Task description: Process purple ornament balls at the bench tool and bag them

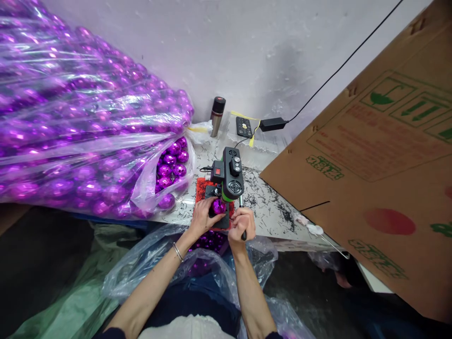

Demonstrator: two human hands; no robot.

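Observation:
A shiny purple bauble [219, 206] sits under the head of a small black bench drill [233, 174], in front of its base. Fingers and thumb of my left hand [205, 217] are closed around the bauble from the left; a bracelet circles that wrist. On the right, my right hand [242, 225] is wrapped round the black-ended metal lever [244, 235] of the machine. Red matting [200, 188] lies under the machine. Just what touches the bauble's top is hidden by the drill head.
A huge clear bag of purple baubles [88, 122] fills the left, its mouth open near the machine. A cardboard box [353, 165] leans in from the right. Behind stand a flask [218, 115] and a power adapter [273, 124]. Dark shavings [282, 212] litter the table. Below hangs another plastic bag [141, 268].

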